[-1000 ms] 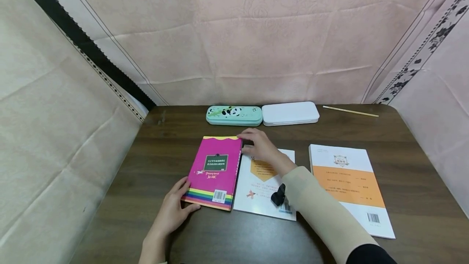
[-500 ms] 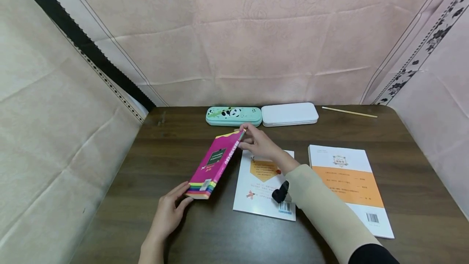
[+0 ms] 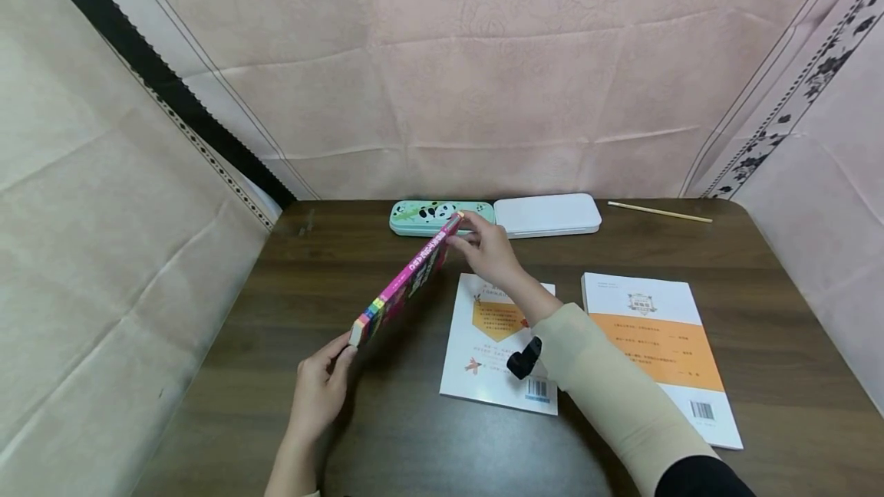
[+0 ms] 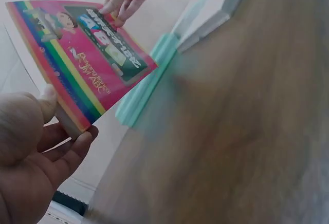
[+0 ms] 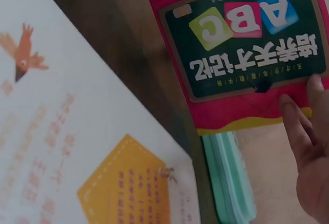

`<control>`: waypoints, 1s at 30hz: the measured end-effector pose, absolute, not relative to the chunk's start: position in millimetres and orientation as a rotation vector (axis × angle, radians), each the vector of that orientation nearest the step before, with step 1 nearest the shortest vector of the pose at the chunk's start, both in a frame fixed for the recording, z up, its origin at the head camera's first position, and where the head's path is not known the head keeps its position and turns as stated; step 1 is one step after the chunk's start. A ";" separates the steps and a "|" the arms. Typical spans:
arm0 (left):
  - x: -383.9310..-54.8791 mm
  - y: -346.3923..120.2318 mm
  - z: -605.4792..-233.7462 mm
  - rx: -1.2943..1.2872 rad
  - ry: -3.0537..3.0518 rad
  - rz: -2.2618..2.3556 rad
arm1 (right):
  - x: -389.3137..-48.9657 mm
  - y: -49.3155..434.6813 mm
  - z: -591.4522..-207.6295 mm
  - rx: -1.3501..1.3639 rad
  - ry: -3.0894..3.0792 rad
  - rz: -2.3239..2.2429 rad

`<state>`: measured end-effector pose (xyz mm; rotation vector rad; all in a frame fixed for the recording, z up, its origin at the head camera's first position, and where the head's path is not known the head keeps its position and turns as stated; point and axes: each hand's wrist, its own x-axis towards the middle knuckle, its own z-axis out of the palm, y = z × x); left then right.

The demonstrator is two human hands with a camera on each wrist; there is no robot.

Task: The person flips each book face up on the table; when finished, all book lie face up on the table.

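A pink book (image 3: 407,278) with a rainbow band stands tilted on edge above the table, its spine facing up in the head view. My left hand (image 3: 321,386) grips its near lower end, the thumb on one side and fingers on the other. At the far upper end my right hand (image 3: 489,251) pinches the book's corner. The front cover, with a green board and the letters ABC, shows in the left wrist view on the book (image 4: 87,54) and in the right wrist view on the book (image 5: 247,44). Beside it lies a white book (image 3: 476,382) with an orange patch, partly under my right forearm.
Further right lies a white-and-orange book (image 3: 656,343). Along the table's back edge sit a green panda pencil case (image 3: 407,218), a white case (image 3: 549,215) and a thin yellowish stick (image 3: 659,212). Cloth (image 3: 483,98) hangs behind the table (image 3: 442,459).
The pink book has gone from lying flat, back cover up, to raised and turned on edge, spine upward. Both hands moved with it, the right one up and away toward the pencil case.
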<state>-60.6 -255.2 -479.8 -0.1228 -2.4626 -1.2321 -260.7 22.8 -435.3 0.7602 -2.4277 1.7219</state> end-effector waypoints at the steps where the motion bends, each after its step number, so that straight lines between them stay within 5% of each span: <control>1: -60.5 -253.4 -478.0 -0.116 -2.453 -1.230 | -260.2 23.0 -433.5 0.745 -2.426 1.704; 30: -60.3 -242.0 -458.3 0.241 -2.403 -1.605 | -257.0 28.1 -431.4 0.547 -2.679 1.665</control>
